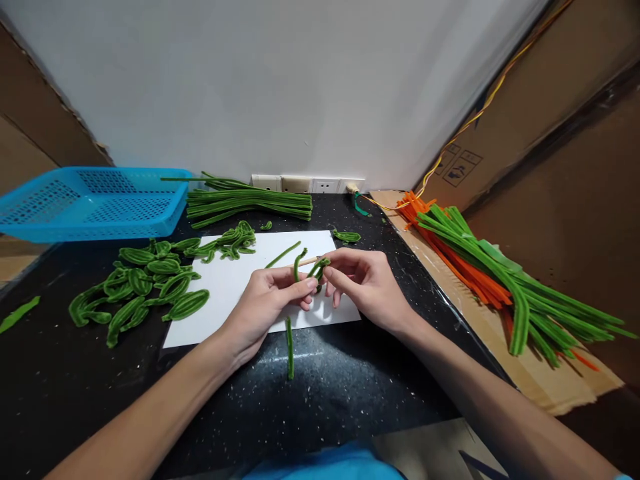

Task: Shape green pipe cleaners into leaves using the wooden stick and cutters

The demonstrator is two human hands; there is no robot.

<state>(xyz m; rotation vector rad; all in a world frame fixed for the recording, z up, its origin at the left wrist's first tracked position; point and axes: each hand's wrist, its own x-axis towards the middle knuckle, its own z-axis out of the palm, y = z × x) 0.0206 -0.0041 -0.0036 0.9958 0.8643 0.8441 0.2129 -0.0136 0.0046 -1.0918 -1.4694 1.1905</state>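
Note:
My left hand (pixel 273 297) and my right hand (pixel 363 280) meet over a white sheet of paper (pixel 235 280) on the black table. Both pinch a green pipe cleaner (pixel 290 340) that is looped around a thin wooden stick (pixel 306 262). The pipe cleaner's loose end hangs down toward me below my left hand. Fingers of both hands are closed on it.
A pile of folded green pipe-cleaner leaves (pixel 145 283) lies at left. A blue plastic basket (pixel 95 200) stands at back left, a bundle of straight green pipe cleaners (pixel 250 200) at the back. Green and orange pipe cleaners (pixel 490 273) lie on cardboard at right.

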